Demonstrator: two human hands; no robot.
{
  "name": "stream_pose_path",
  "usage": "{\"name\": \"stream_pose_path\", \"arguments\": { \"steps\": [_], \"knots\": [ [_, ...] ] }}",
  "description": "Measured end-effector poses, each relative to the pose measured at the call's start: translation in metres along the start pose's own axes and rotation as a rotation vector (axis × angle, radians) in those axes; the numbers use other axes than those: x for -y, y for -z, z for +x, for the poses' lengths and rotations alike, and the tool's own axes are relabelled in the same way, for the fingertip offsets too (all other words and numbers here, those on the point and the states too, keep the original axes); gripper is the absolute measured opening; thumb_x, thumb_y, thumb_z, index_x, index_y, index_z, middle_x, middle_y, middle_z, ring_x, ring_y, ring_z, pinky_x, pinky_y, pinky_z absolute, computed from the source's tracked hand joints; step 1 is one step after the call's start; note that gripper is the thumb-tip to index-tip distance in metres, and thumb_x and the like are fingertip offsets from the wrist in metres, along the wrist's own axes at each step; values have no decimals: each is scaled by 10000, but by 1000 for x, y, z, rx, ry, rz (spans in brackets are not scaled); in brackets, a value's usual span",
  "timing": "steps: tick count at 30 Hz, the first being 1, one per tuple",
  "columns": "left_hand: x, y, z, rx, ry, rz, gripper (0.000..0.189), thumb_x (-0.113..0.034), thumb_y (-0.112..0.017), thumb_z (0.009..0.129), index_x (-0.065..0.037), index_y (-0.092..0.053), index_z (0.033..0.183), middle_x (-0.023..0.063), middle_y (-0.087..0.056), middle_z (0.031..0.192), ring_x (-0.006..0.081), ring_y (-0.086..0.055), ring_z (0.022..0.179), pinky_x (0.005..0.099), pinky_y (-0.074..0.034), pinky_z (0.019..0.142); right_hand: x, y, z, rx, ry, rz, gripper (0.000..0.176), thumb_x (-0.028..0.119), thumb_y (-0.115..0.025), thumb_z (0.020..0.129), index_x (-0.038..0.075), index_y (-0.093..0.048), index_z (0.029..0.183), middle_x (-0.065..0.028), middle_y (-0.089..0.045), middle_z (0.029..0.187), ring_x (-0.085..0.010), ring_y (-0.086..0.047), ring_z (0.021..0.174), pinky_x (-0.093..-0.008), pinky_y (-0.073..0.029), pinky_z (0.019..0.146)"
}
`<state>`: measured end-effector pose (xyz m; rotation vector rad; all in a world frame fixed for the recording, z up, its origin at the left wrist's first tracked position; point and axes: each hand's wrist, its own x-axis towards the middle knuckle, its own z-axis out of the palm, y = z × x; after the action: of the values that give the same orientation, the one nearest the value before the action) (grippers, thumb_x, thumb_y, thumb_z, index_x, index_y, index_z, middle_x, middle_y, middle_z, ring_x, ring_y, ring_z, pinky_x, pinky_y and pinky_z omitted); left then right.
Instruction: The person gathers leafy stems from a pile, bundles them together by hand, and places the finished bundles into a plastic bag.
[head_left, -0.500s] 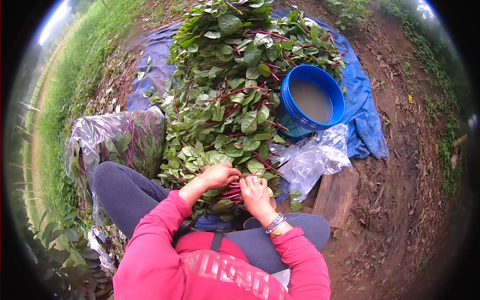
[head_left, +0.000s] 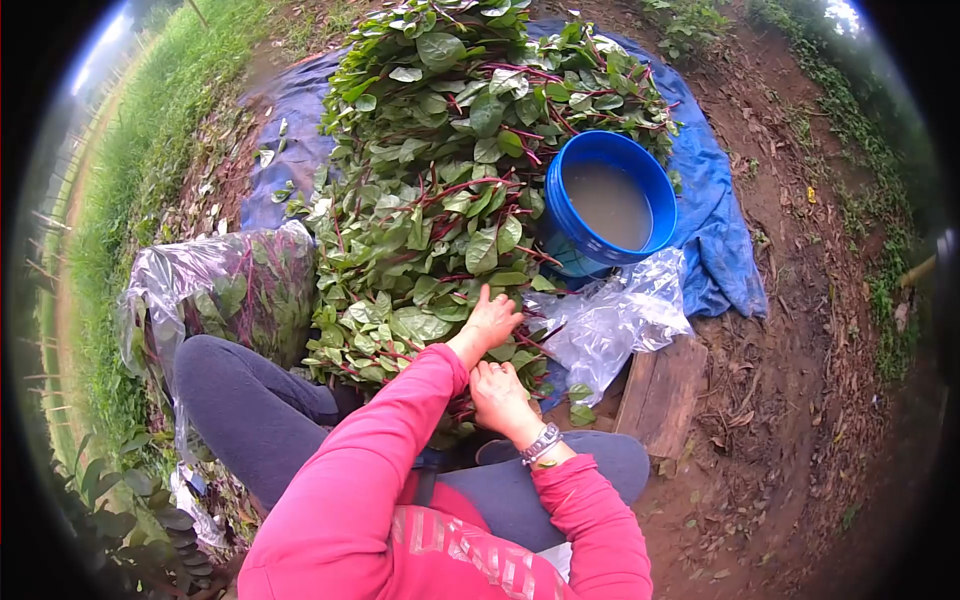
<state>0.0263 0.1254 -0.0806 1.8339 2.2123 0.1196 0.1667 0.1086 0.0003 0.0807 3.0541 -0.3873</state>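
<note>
A tall heap of Malabar spinach [head_left: 410,230], green leaves on dark red stems, fills the middle of the head view. My left hand [head_left: 490,320] reaches over its near right side, fingers apart among the leaves and stems. Just below it and closer to my lap, my right hand [head_left: 505,402] is closed, fingers curled round a bunch of red spinach stems that the hand and left sleeve mostly hide. A metal watch [head_left: 543,442] circles my right wrist.
A blue bucket [head_left: 560,215] of cloudy water stands right of the heap on a blue tarp [head_left: 715,240]. Clear plastic [head_left: 610,315] lies before it, near a wooden board [head_left: 662,395]. To the left sits a clear plastic bag [head_left: 225,285] packed with greens.
My left hand has left the stems beside my right hand and moved forward and right onto the heap. My right hand stays low, close to where it was.
</note>
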Motion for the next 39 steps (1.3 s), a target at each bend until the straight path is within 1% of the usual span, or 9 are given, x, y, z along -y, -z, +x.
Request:
{"name": "stream_pose_path", "arguments": {
  "steps": [7, 13, 17, 20, 26, 32, 35, 38, 39],
  "knots": [
    [32, 39, -42, -16, -18, 136, 188, -189, -537, 768, -142, -646, 912, 88, -502, 1017, 249, -494, 1080, 624, -211, 1025, -1, 2, -3, -11, -37, -10, 328, 95, -628, 611, 49, -518, 916, -96, -542, 874, -244, -570, 868, -384, -417, 758],
    [25, 19, -32, 23, -178, -98, 275, -112, -532, 758, -121, -593, 1026, 64, -589, 989, 266, -594, 920, 372, -499, 745, 8, 5, 3, -44, 5, -20, 325, 85, -641, 605, 49, -522, 906, -95, -544, 864, -238, -571, 848, -382, -418, 747],
    [-1, -4, -18, 219, 20, 99, 283, -200, -498, 832, -218, -598, 1096, 13, -558, 1102, 226, -508, 1082, 481, -416, 831, 0, 0, -2, 0, -24, -13, 306, 90, -629, 612, 42, -526, 897, -95, -552, 864, -239, -570, 858, -381, -418, 747],
    [4, -13, -20, 307, 82, 294, 178, -257, -523, 825, -217, -683, 892, 12, -554, 1090, 201, -482, 1098, 427, -371, 868, -3, 0, -8, -8, -51, -32, 308, 93, -632, 611, 47, -525, 896, -90, -552, 866, -236, -569, 855, -381, -414, 749],
    [17, 52, -68, -433, 25, -83, 100, -245, -653, 694, -195, -698, 768, 55, -529, 758, 257, -523, 857, 402, -414, 765, 3, 11, -6, -68, -93, -64, 312, 86, -635, 606, 68, -528, 898, -86, -549, 869, -232, -558, 866, -415, -389, 794],
    [42, 64, -125, 253, 67, -494, 307, -352, -549, 879, -171, -641, 1109, 172, -586, 915, 343, -578, 917, 425, -462, 805, 12, 15, 0, -402, 76, -225, 397, 114, -648, 611, 36, -554, 989, -84, -489, 1066, -240, -442, 1100, -473, -322, 906],
    [47, 58, -115, 504, -70, -496, 306, -289, -514, 871, -94, -625, 1079, 168, -581, 967, 336, -577, 921, 424, -464, 773, 9, 6, -4, -186, 48, -132, 391, 115, -648, 605, 34, -537, 970, -100, -517, 979, -251, -503, 994, -431, -369, 862],
    [39, 36, -68, 518, -106, -367, 301, -193, -541, 807, -135, -623, 1091, 151, -570, 1000, 323, -588, 912, 403, -489, 765, 1, -3, -5, -16, -4, -71, 365, 111, -654, 631, 34, -550, 972, -107, -539, 901, -255, -547, 904, -431, -411, 824],
    [24, 44, -57, 300, -91, -275, 332, -154, -545, 778, -166, -620, 1101, 130, -546, 1040, 314, -584, 923, 396, -499, 754, -1, -4, -4, 16, -22, -60, 361, 109, -652, 626, 31, -552, 964, -104, -540, 888, -253, -545, 901, -415, -414, 807]
  ]
}}
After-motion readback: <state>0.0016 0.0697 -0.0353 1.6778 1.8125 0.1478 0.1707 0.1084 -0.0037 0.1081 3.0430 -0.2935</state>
